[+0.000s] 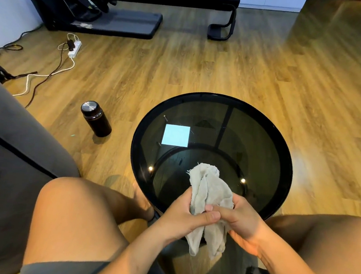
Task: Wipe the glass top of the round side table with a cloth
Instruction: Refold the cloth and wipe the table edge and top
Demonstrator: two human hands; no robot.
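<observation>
- The left hand (181,216) has its fingers curled round the cloth (207,189), gripping it from the 9 o'clock side, with its thumb laid across the front of the bundle.
- The right hand (240,223) closes on the same cloth from the 3 o'clock side, and the two hands meet in the middle.
- The cloth is pale grey, frayed and bunched into long folds. Its upper end stands out above the hands toward 12 o'clock, and its loose ends hang below them toward 6 o'clock.
- Both hands sit at the 6 o'clock edge of the round tabletop (251,143). The cloth's upper end lies over the dark glass, but whether it touches the glass cannot be told.
- The glass has a black rim and shows a pale square reflection (176,135) at about 10 o'clock from its centre.
- The person's bare knees flank the tabletop at 4 and 8 o'clock.
- A dark bottle (96,118) with a metal cap stands upright on the wooden floor (203,62) at 9 o'clock, near the rim but apart from it.
- A grey sofa (11,144) lies beyond the bottle, also at 9 o'clock.
- A white power strip (75,49) with trailing cables lies at 10 o'clock, well apart from the tabletop, and a black exercise machine (120,11) stands at 11 o'clock.
</observation>
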